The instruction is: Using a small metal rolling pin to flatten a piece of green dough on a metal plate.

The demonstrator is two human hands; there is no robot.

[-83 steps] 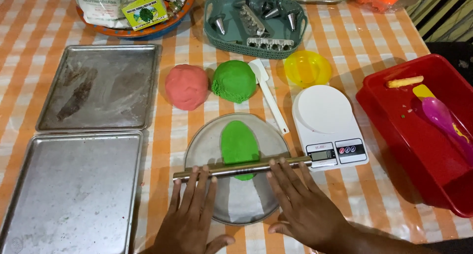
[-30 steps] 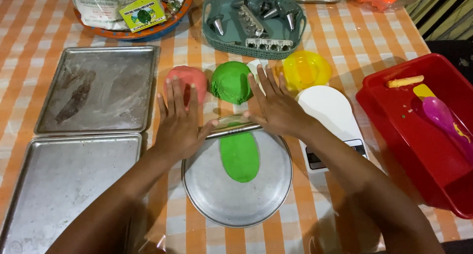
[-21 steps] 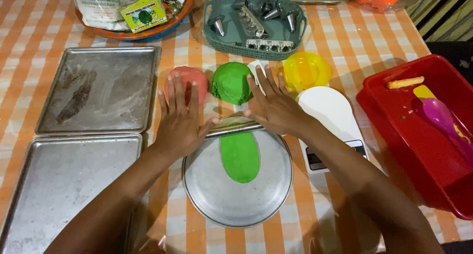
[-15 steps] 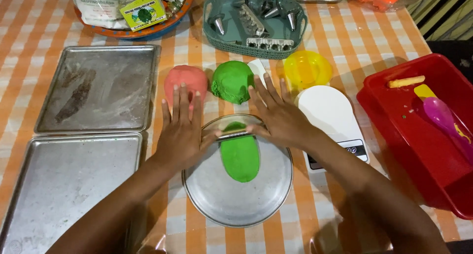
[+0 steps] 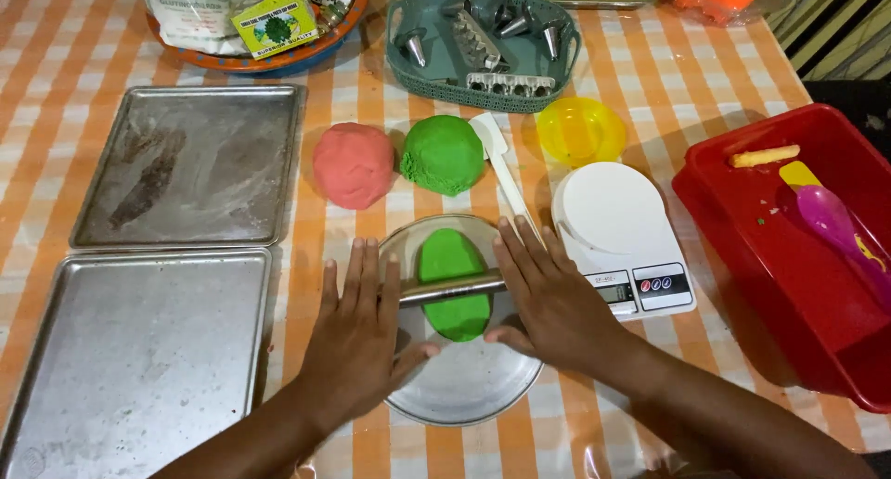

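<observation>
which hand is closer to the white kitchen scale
Right. The right hand lies flat on the rolling pin directly beside the white kitchen scale; the left hand rests on the pin's other end, across the green dough from it.

rolling pin (image 5: 452, 287) ends under palms, red tub (image 5: 742, 210) cropped

A single head-worn camera looks steeply down from close above the table (image 5: 650, 80) (the only view), with both forearms entering from the bottom edge.
</observation>
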